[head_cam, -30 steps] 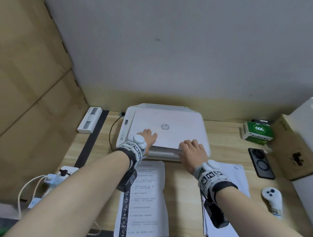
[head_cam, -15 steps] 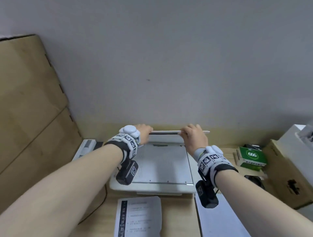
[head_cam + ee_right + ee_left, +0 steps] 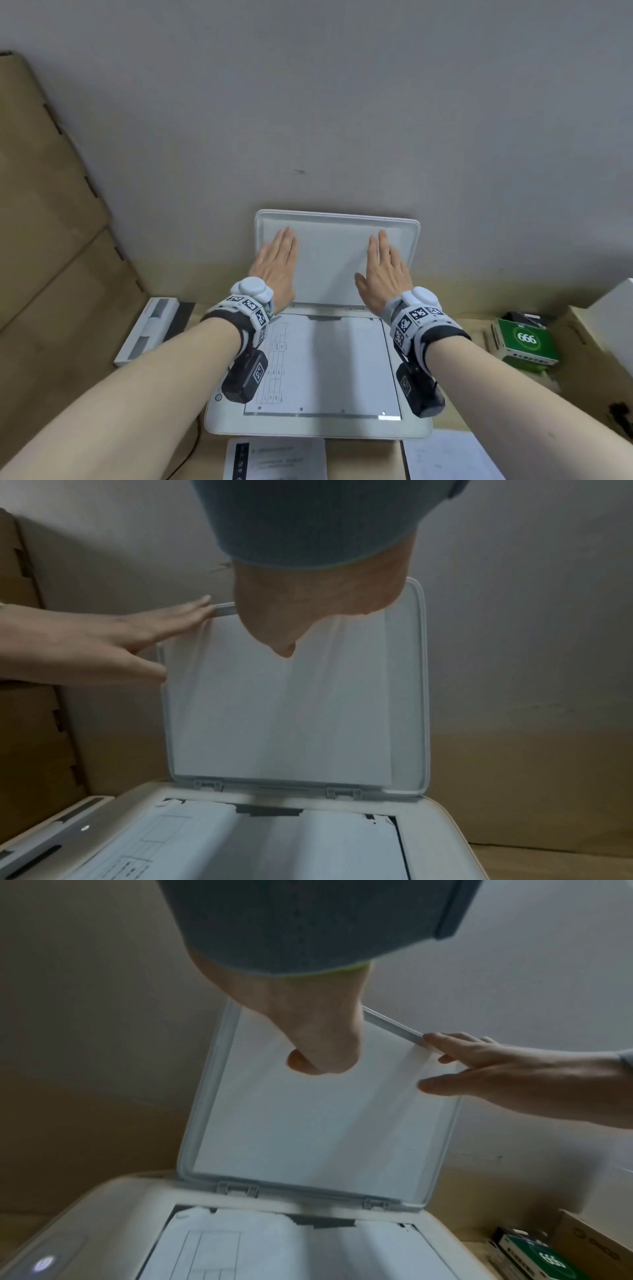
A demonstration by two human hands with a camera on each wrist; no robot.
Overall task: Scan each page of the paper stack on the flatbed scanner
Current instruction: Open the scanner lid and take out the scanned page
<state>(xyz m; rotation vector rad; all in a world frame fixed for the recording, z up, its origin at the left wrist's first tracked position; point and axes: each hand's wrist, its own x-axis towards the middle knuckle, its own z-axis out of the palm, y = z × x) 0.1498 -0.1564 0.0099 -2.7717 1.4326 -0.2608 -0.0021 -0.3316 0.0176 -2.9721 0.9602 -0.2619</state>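
Head view shows the white flatbed scanner (image 3: 318, 428) lying under both forearms, its white plastic lid (image 3: 337, 260) raised upright against the grey wall ahead of the hands. Both hands lie flat on the lid's inner face: the left hand (image 3: 277, 265) near its left edge, the right hand (image 3: 387, 270) near its right edge, fingers straight and together, pressing rather than grasping; the wrist views agree, each showing the other hand with fingers stretched along the lid.

Below the wrists, a white printed sheet with a ruled table (image 3: 322, 363) lies on the glass, between the two forearms. Nearer the body than the scanner, a white sheet with a black margin strip (image 3: 277, 459) lies under the left forearm, and plain white sheets (image 3: 452, 459) lie under the right; which pile is waiting and which is done cannot be told.

Judging by this, the step in hand is opening the lid. Next, a hand should leave the lid, lift the sheet off the glass and lay down another, provided the lid stays up unsupported.
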